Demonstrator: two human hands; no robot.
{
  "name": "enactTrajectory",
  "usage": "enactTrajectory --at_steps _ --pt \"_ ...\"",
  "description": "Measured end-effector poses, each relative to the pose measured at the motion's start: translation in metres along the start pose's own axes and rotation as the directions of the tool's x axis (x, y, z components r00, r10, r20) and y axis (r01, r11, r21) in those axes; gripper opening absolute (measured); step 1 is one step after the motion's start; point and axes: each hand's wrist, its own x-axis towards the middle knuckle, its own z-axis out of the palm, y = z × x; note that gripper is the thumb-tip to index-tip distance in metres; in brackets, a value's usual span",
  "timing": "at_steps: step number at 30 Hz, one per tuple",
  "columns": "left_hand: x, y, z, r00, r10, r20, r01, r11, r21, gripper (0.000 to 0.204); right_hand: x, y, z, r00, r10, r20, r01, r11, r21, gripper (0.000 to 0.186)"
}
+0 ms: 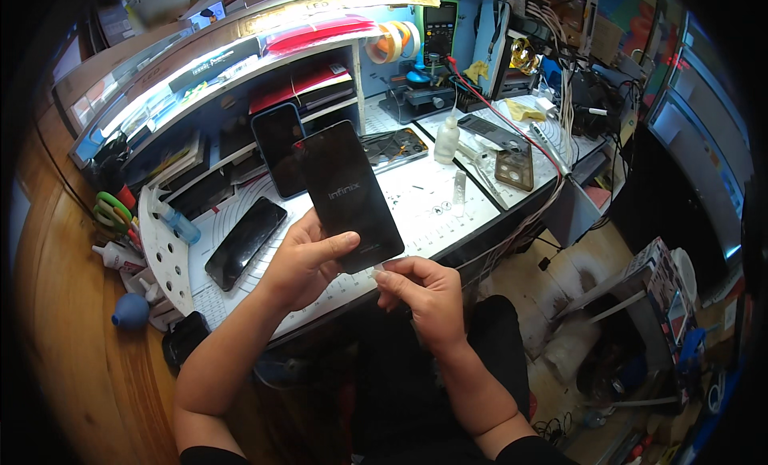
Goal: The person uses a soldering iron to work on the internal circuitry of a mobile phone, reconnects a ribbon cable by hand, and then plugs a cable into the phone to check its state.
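My left hand (308, 253) holds a black smartphone (352, 197) upright by its lower left edge, thumb across the front. Its screen is dark with a faint logo on it. At the phone's bottom edge, the fingers of my right hand (424, 293) are pinched together. A small whitish bit shows at those fingertips, too small to name. Behind the held phone, another phone (278, 149) with a bluish edge leans upright. A third dark phone (246, 243) lies on the white work mat (412, 237), left of my left hand.
On the mat's right stand a clear dropper bottle (446, 141) and a brown phone case (514, 167). An opened phone (396, 147) lies farther back. A red cable (512, 123) crosses the right side. Scissors (112, 211) and a blue air blower (130, 311) are at the left.
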Motion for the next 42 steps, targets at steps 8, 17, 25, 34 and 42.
enactTrajectory --at_steps 8,17,25,34,42 --pt "0.0 -0.004 -0.002 1.0 0.024 -0.017 -0.023 0.999 0.047 0.047 0.001 0.007 -0.008 0.995 -0.101 0.0 0.101 0.992 0.069 0.028" --pt "-0.002 -0.004 0.002 0.991 -0.115 0.061 0.102 0.977 0.189 0.052 -0.002 0.014 -0.021 0.996 -0.093 -0.004 0.093 0.994 0.051 0.029" --pt "0.003 0.003 0.002 0.996 -0.083 0.02 0.08 0.989 0.127 0.047 -0.005 0.015 -0.031 0.995 -0.091 -0.05 0.097 0.987 0.128 0.026" --pt "0.003 0.004 -0.005 0.998 -0.043 -0.053 0.052 0.982 0.184 0.038 -0.007 0.018 -0.035 0.996 -0.078 -0.036 0.083 0.987 0.137 0.025" --pt "0.005 0.005 -0.002 0.996 -0.058 -0.063 0.07 0.977 0.199 0.039 -0.007 0.022 -0.039 0.998 -0.051 -0.037 0.055 0.988 0.144 0.025"
